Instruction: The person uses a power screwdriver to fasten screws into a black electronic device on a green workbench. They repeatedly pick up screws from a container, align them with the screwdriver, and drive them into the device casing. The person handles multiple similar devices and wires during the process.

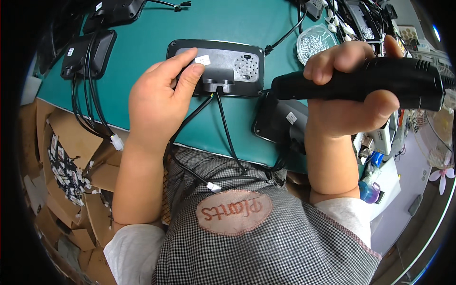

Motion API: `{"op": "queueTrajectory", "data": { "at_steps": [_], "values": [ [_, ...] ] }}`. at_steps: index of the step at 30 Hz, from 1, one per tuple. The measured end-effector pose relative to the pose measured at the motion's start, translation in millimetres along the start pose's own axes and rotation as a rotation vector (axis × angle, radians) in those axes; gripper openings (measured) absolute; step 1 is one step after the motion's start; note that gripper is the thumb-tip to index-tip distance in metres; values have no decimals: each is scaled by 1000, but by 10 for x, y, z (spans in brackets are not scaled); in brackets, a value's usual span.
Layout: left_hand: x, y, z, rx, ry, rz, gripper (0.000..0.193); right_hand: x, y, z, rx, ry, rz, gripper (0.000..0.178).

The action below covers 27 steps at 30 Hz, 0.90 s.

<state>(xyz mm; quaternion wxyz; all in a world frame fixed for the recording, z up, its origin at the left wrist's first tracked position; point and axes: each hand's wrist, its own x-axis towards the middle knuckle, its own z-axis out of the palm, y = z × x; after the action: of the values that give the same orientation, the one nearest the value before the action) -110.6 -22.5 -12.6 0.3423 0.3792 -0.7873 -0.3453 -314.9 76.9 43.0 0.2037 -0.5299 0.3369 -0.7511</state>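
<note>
A flat black device housing [221,64] lies on the green table mat, with a white sticker and a grey plate on its upturned face. My left hand [164,90] grips its left end, thumb and index finger over the face near the sticker. Two black cables [223,118] run from the housing's near edge toward my apron, one ending in a white connector [214,187]. My right hand [349,99] is wrapped round a black electric screwdriver [363,80], held roughly level above the mat. The screwdriver's narrower end points left, close to the housing's right end; its tip is hard to make out.
A clear tub of screws [316,42] stands behind my right hand. Similar black housings lie at the far left [89,54] and partly beneath the screwdriver [280,118]. An open cardboard box [71,171] with cabled parts is at the left. Cables and small parts [365,21] crowd the far right.
</note>
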Motion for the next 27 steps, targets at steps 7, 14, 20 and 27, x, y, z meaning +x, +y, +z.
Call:
{"op": "queueTrajectory", "data": {
  "at_steps": [7,14,20,27],
  "values": [
    [8,-9,-4,0,7,24,28,-74,29,51,-101,-104,-15,82],
    [7,-30,6,-31,11,-4,27,-104,-12,169,-218,-21,61,71],
    [2,-18,-3,-93,8,-45,27,35,8,31,-81,252,193,54],
    [-41,-5,-222,-1183,-189,-515,52,575,-171,427,306,15,111,56]
  ]
}}
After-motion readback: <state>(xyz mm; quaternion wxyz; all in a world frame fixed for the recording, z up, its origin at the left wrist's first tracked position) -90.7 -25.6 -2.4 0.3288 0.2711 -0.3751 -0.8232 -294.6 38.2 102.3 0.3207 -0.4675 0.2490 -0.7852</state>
